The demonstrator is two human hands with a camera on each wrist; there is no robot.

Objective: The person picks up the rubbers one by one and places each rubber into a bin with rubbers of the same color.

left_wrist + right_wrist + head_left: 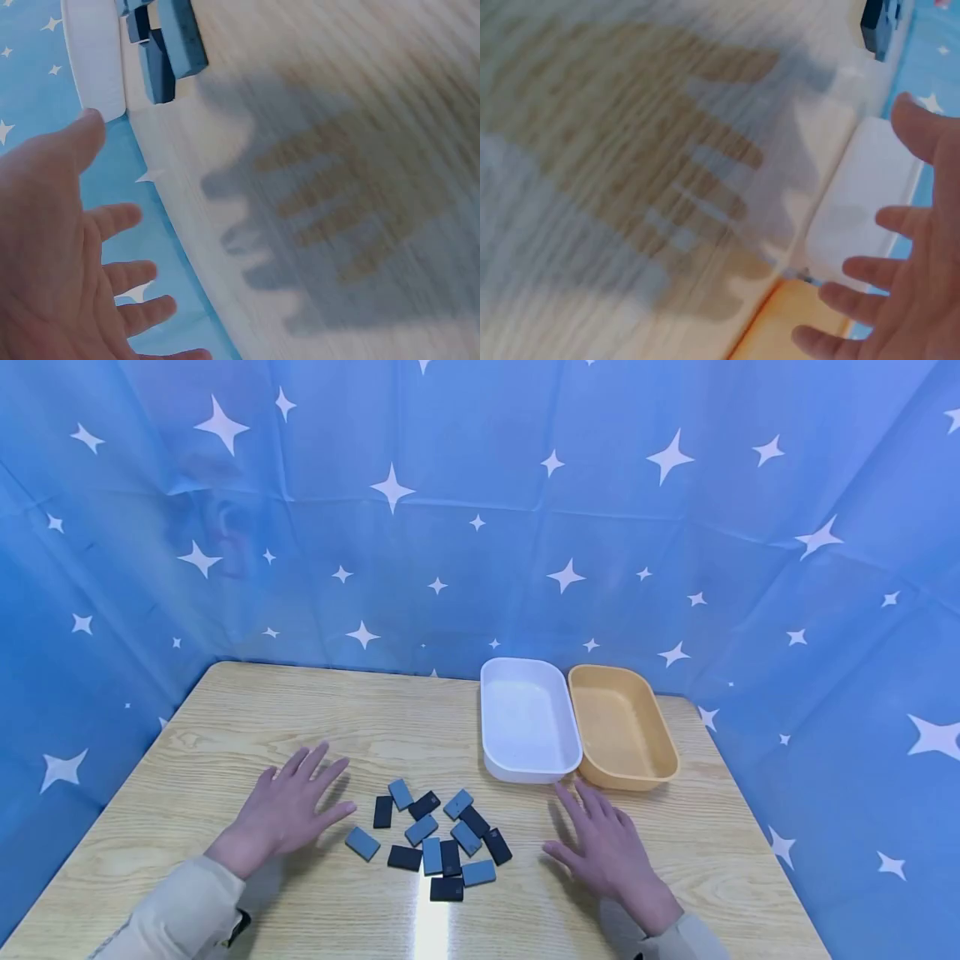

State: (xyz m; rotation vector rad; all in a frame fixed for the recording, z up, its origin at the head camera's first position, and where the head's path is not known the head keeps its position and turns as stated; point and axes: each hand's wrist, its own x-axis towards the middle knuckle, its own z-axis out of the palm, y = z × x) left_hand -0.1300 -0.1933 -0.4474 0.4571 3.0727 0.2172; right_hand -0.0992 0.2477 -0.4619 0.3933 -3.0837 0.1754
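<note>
Starry blue curtain (pixel 465 435) behind table (pixel 375 710)

**Camera placement: one head view, two wrist views**

Head: set above the near side of the table (pixel 315 710), facing forward and down; farthest off and widest, reaching back to the starred curtain (pixel 480 556).

Left wrist: very near the left hand (pixel 285 810), which lines the picture's left margin; faces past it across the wood, rolled so the table edge slants.

Right wrist: equally close, right hand (pixel 603 847) along the right margin; also rolled.

Overlap: small blocks (pixel 432 856) and white tray (pixel 528 718) in all three; orange tray (pixel 622 727) shared by head and right wrist.
</note>
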